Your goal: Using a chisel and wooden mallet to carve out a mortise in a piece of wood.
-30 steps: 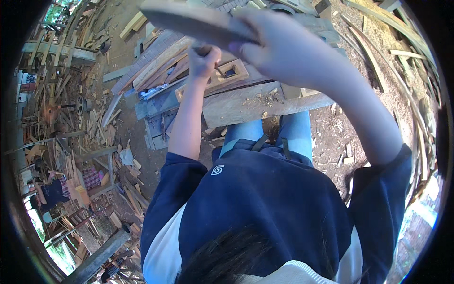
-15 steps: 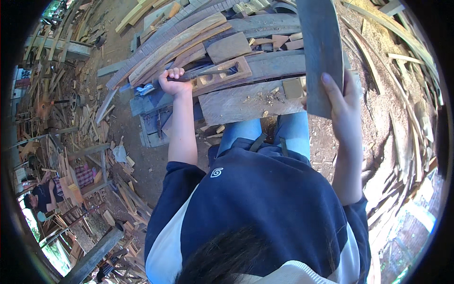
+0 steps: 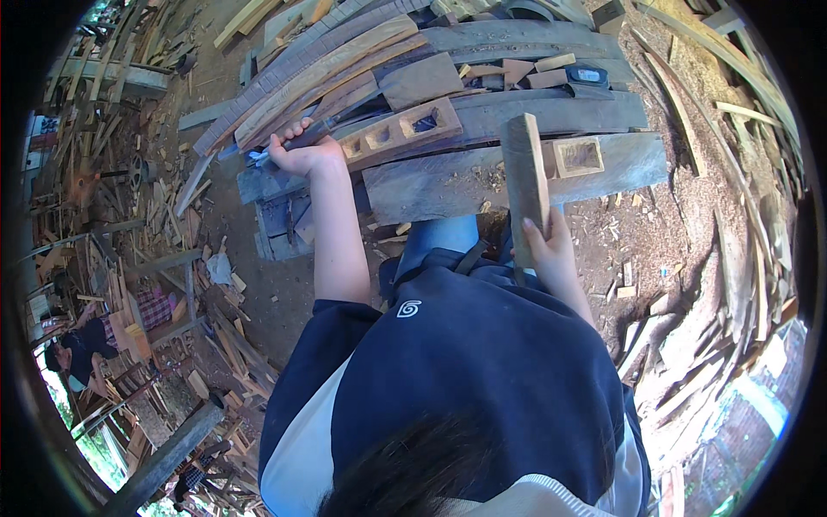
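My left hand [image 3: 306, 151] is closed around the dark handle of a chisel [image 3: 351, 112], whose blade points up and right above the timbers. Beside it lies a wooden block [image 3: 401, 133] with several square holes cut in it. My right hand [image 3: 551, 250] grips the near end of a thick, flat piece of wood [image 3: 527, 168], held tilted up over the front plank [image 3: 431, 191]. To the right of that wood, a squarish recess [image 3: 579, 158] shows on the plank, with wood chips [image 3: 482, 175] scattered to its left.
Curved timbers [image 3: 336, 65] are stacked beyond the block. A small black object with a pale face [image 3: 589, 76] rests at the far right of the stack. Offcuts and shavings [image 3: 680, 129] cover the ground at right. Another person [image 3: 86, 353] sits among timber at far left.
My right hand has brought the piece of wood down and left, turning it edge-on. My left hand has shifted slightly left, and the chisel's blade has swung away from the holes in the block.
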`<state>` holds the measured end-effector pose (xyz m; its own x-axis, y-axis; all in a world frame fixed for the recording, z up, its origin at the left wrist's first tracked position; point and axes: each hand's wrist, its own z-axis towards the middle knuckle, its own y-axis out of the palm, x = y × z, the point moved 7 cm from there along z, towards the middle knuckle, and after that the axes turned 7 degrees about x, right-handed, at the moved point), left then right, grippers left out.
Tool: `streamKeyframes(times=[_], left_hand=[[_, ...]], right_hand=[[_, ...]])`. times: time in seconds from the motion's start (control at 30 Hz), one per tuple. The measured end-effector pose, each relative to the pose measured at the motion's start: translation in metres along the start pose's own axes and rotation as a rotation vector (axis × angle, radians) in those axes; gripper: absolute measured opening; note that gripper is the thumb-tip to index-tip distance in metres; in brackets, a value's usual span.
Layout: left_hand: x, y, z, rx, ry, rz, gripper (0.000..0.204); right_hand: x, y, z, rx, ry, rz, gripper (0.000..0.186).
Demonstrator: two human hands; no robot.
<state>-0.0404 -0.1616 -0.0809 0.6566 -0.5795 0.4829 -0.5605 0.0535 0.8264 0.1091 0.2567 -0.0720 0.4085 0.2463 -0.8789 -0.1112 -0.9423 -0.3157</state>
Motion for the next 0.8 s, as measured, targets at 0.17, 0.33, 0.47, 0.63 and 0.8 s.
streamKeyframes(times=[0.17, 0.33, 0.47, 0.63, 0.8], left_hand=[[0.047, 0.073, -0.038, -0.495, -0.139, 0.456, 0.024], [-0.002, 0.079, -0.093, -0.948, 0.347, 1.815, 0.083], [-0.057, 0.039, -0.104, -1.325, 0.592, 2.31, 0.103], [-0.057, 0.036, -0.113, -1.409, 0.5, 2.343, 0.078], [-0.02, 0.064, -0.192, -1.488, 0.504, 2.086, 0.067]], right_hand=[[-0.013, 0.008, 0.032, 0.067, -0.201, -0.222, 0.033], [-0.012, 0.031, 0.078, 0.104, -0.232, -0.151, 0.036], [0.022, 0.043, 0.084, 0.098, -0.05, -0.117, 0.039], [0.033, 0.021, 0.053, 0.068, -0.161, -0.264, 0.039], [0.011, -0.001, 0.039, -0.076, 0.011, 0.265, 0.029]])
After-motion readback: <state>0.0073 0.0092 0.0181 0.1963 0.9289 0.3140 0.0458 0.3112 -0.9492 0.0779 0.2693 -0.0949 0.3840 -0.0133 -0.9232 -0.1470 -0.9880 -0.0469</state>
